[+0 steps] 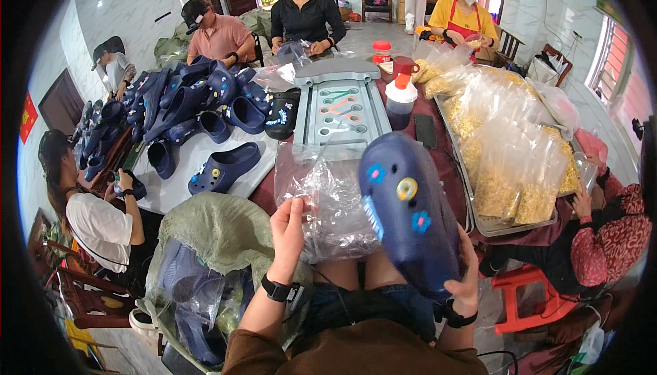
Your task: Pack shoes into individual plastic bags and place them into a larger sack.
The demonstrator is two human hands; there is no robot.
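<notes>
My right hand (468,272) grips a navy blue clog (431,221) by its heel end. The clog is tilted with its toe pointing up and away, and flower and ring charms dot its upper. Its edges are slightly blurred. My left hand (287,233) has its fingertips closed on the left edge of a clear plastic bag (332,204). This bag lies crinkled over the near edge of the table, left of the clog and partly behind it. Beyond it stands a grey plastic case (335,111) with coloured ring shapes on top.
Many navy clogs (229,167) are heaped on a white table (147,190) at left. An open woven sack (219,228) with bagged clogs stands by my left arm. At right, a metal tray (493,228) holds bags of yellow pieces. Several people sit around, near a red stool (530,300).
</notes>
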